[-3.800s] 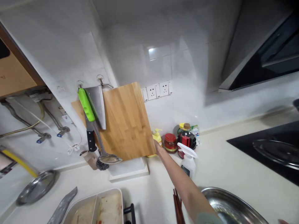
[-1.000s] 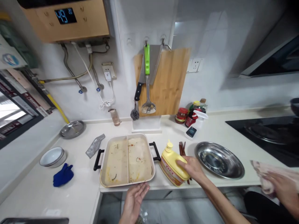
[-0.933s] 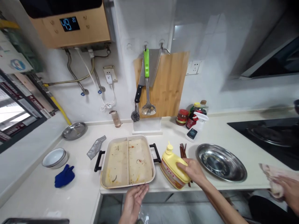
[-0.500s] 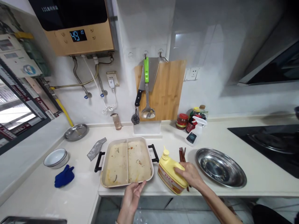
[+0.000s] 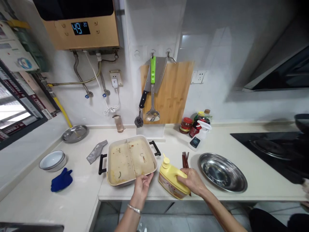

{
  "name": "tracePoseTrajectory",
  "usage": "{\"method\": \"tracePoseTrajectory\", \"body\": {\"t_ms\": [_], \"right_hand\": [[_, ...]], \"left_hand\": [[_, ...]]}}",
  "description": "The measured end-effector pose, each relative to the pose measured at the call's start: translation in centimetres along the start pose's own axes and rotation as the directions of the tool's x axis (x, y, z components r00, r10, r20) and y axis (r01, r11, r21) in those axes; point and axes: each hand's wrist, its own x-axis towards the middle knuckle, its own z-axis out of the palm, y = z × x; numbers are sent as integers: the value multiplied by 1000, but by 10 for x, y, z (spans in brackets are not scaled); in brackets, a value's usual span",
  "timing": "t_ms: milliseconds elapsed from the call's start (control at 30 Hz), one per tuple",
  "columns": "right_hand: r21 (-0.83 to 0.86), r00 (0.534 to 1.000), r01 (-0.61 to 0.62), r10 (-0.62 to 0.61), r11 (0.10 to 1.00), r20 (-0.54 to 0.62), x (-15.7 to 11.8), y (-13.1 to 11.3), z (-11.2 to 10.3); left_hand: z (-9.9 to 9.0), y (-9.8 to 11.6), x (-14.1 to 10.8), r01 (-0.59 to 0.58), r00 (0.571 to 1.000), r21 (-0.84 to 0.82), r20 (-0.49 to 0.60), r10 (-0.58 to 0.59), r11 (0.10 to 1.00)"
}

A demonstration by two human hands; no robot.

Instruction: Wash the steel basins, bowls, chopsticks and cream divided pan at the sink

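Note:
My left hand (image 5: 142,186) grips the front rim of a white two-compartment baking tray (image 5: 125,141), which has black side handles and greasy food residue inside. The tray sits at an angle on the counter (image 5: 79,193). My right hand (image 5: 191,182) is closed over a yellow plastic detergent jug (image 5: 169,180), which leans on the counter just right of the tray. Its label faces the front and is partly hidden.
Bundled chopsticks (image 5: 184,160) lie behind the jug, and a steel basin (image 5: 223,172) sits to the right. Left of the tray are crumpled foil (image 5: 96,151), a blue glove (image 5: 61,179), a white bowl (image 5: 51,160) and a steel plate (image 5: 74,133). A black hob (image 5: 270,151) lies further right.
The tray has swung, its right end now further back, as my left hand took its front rim. The jug has shifted slightly left with my right hand. The view has tilted slightly.

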Motion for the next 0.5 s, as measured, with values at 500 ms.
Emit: {"method": "tracePoseTrajectory", "body": {"t_ms": [500], "right_hand": [[194,996,54,-66,980,55,12,1,7]], "left_hand": [[-39,-12,-23,-189,925,466,380,-3,864]]}}
